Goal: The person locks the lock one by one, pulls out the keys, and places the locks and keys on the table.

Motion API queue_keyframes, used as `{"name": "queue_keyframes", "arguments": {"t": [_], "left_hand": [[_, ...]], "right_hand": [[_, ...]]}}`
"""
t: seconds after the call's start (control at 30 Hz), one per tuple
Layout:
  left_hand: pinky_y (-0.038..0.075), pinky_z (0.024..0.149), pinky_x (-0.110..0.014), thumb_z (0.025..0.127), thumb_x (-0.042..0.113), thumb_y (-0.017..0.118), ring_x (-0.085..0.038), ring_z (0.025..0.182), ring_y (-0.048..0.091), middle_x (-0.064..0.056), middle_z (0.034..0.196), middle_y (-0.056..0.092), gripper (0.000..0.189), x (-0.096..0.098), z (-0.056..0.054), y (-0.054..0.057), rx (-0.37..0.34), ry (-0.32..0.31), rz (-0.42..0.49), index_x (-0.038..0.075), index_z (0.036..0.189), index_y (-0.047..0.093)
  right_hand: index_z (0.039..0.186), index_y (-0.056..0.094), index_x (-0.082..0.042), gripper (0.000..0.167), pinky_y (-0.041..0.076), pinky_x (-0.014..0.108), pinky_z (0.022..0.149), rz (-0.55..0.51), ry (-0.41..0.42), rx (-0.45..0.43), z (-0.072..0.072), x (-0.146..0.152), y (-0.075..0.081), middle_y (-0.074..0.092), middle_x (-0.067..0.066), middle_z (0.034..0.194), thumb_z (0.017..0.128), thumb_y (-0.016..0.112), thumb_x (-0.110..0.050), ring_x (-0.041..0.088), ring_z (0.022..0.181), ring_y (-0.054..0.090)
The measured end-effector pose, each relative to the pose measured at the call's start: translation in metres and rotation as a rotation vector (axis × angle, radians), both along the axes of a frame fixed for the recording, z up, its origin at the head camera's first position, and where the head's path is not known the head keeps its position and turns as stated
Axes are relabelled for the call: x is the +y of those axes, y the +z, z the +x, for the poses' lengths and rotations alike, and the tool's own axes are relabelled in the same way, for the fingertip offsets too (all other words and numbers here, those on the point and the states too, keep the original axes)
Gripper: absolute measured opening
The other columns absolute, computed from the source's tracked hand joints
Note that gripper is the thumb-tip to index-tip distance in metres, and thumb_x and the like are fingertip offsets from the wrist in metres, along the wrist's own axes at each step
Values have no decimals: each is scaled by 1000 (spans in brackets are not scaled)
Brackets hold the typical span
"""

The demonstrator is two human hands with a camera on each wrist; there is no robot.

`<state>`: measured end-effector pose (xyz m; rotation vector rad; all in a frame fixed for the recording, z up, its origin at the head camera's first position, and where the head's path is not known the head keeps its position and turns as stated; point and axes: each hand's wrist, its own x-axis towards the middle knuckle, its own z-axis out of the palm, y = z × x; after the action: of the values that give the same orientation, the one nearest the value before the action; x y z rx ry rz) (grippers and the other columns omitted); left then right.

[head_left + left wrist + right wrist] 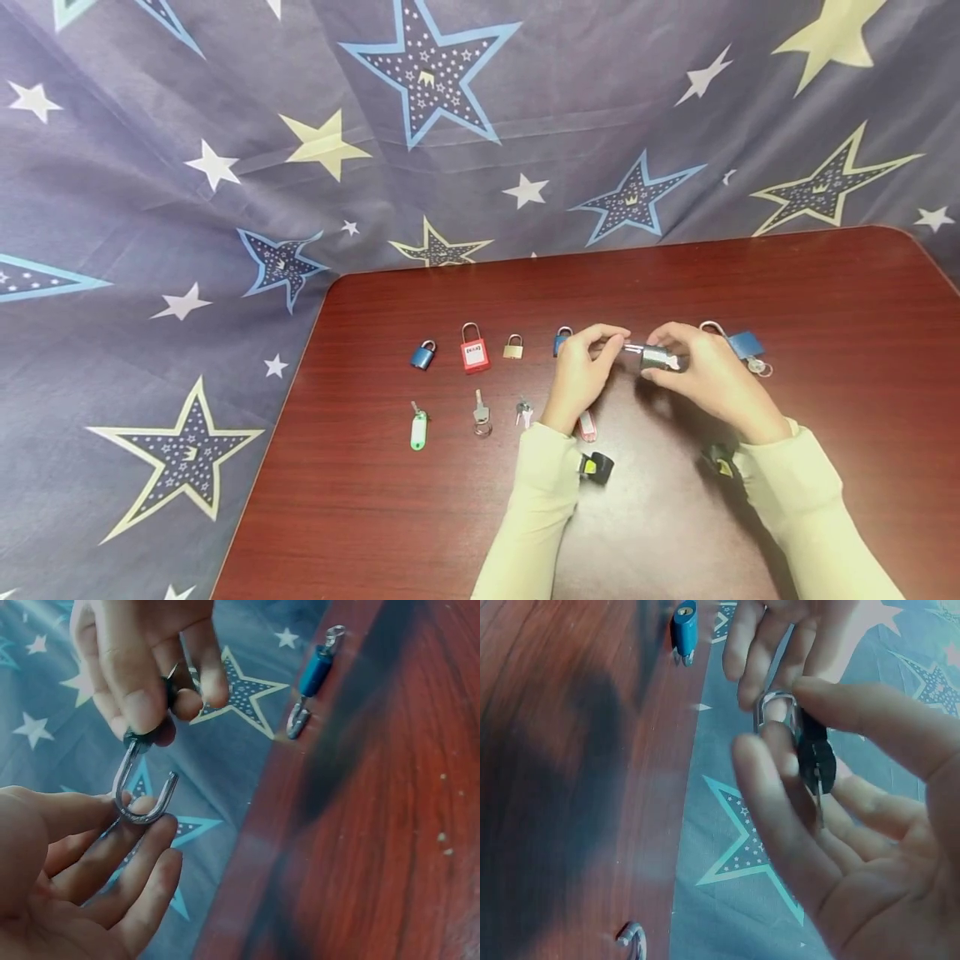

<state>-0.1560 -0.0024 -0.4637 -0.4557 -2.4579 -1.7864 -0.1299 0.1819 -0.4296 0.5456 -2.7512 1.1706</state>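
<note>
Above the dark red table [825,283] both hands hold one small padlock [658,359]. My right hand [708,375] grips its dark body [815,757] between thumb and fingers. My left hand [581,371] pinches the steel shackle [146,796] at its curved end. In the left wrist view one leg of the shackle stands free of the body [154,729], with the right hand [135,652] above and the left hand [90,862] below. The right wrist view shows the right hand [855,847] wrapped round the body, with the left hand's fingers [780,637] beyond it.
A row of padlocks lies on the table: blue [422,355], red [474,350], brass [513,347], a blue one [561,340] half hidden by the left hand, and a blue one [742,342] at the right. Nearer lie a green-tagged key [417,427], two other keys [481,414], [523,411] and a red-tagged key [587,427]. A star-printed cloth [187,250] hangs behind.
</note>
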Motion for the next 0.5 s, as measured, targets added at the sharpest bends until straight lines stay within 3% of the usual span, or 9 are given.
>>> {"name": "queue_keyframes", "arguments": {"t": [0.17,0.33,0.5], "left_hand": [[56,75,-18,96,17,67,-19,89,73,-11,102,75,19,-4,0,-1,-95,-54,35,5,109,73],[60,74,-30,94,14,68,-20,84,73,-16,95,75,22,-7,0,-3,-226,-127,98,-1,110,72],[61,75,-39,98,14,62,-29,79,73,-23,88,74,24,-8,0,-2,-241,-193,138,-7,104,72]], "right_hand": [[104,68,-9,32,52,27,67,-14,-6,38,-1,3,-1,70,5,95,77,84,-6,16,74,64],[110,71,-10,34,52,14,66,-103,-39,-28,0,6,2,72,9,100,78,84,-8,7,72,69],[116,68,-5,38,54,13,67,-243,-65,-103,1,7,6,73,18,102,80,82,-7,6,76,71]]}}
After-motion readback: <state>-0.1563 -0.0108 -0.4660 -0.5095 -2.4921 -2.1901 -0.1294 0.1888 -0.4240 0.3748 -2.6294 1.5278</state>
